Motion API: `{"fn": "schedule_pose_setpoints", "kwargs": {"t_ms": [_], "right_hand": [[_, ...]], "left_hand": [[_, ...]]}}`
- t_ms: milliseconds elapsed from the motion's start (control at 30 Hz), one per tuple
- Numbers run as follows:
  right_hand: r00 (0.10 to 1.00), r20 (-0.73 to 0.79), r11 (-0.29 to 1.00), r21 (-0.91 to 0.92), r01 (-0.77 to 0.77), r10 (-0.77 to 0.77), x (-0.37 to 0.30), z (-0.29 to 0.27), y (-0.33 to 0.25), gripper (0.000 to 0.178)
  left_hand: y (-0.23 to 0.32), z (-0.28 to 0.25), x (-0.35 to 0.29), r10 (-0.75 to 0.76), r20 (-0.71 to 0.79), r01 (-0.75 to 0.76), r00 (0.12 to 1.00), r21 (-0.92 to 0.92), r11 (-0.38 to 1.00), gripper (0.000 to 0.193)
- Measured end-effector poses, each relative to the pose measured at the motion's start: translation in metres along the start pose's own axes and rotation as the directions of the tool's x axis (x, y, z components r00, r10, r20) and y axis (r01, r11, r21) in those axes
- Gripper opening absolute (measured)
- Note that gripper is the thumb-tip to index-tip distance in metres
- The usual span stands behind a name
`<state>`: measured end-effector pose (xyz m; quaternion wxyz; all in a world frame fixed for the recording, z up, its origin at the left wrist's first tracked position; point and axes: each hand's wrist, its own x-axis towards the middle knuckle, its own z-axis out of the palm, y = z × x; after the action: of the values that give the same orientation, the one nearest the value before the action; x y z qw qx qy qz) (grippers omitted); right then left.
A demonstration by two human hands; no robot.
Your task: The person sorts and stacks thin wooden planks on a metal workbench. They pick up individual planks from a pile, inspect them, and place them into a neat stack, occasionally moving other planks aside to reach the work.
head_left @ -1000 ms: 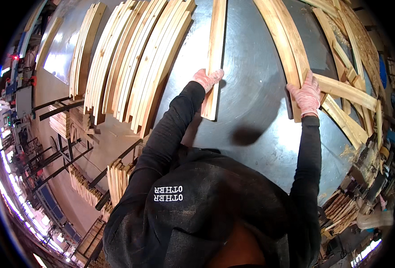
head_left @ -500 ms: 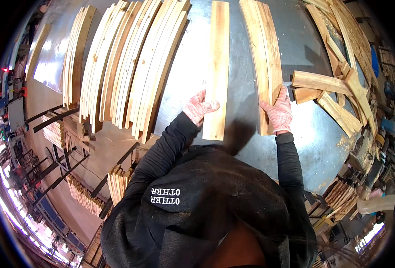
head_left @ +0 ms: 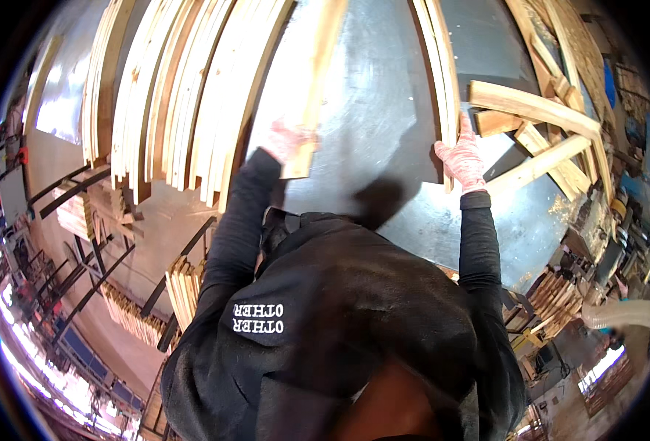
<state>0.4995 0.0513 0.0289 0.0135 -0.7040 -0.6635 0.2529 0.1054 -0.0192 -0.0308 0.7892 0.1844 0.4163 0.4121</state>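
Note:
My left hand (head_left: 288,141), in a pink-and-white work glove and slightly blurred, grips a light wooden board (head_left: 320,81) near its lower end. This board slants beside a row of stacked boards (head_left: 248,81) on the left of the metal table. Over on the right, my gloved right hand (head_left: 461,158) closes round the near end of narrow wooden boards (head_left: 436,73), thumb on their left side and fingers along their right. Those boards stand side by side, showing narrow faces.
Crossed offcuts (head_left: 534,110) lie in a heap right of my right hand, with sawdust on the metal tabletop (head_left: 383,140). More boards (head_left: 185,283) rest on dark rack bars (head_left: 75,192) below left. A ribbed hose (head_left: 619,314) is at lower right.
My left hand has carried its board left toward the stacks. The boards at my right hand, wide faces up before, now show narrower faces. The view has shifted slightly.

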Motion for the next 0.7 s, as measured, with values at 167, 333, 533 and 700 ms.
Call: {"fn": "schedule_pose_setpoints", "kwargs": {"t_ms": [167,333,533,700], "right_hand": [[0.871,0.400,0.012,0.910,-0.414,-0.285,-0.021,-0.009,-0.001,0.063],[0.830,0.404,-0.308,0.792,-0.527,-0.384,-0.024,0.023,-0.022,0.061],[0.977,0.193,0.470,0.873,-0.131,-0.087,-0.038,0.031,-0.115,0.045],[0.870,0.437,0.074,0.899,-0.432,-0.230,-0.025,-0.002,-0.095,0.043]], "left_hand": [[0.048,-0.031,-0.029,0.211,-0.356,-0.020,0.911,0.471,0.882,0.037],[0.035,0.025,-0.023,0.032,-0.401,0.001,0.916,0.082,0.997,0.036],[-0.031,0.122,0.024,0.193,-0.153,-0.103,0.969,0.461,0.881,0.108],[-0.013,0.093,0.032,0.058,-0.017,-0.052,0.998,0.243,0.969,0.050]]}}
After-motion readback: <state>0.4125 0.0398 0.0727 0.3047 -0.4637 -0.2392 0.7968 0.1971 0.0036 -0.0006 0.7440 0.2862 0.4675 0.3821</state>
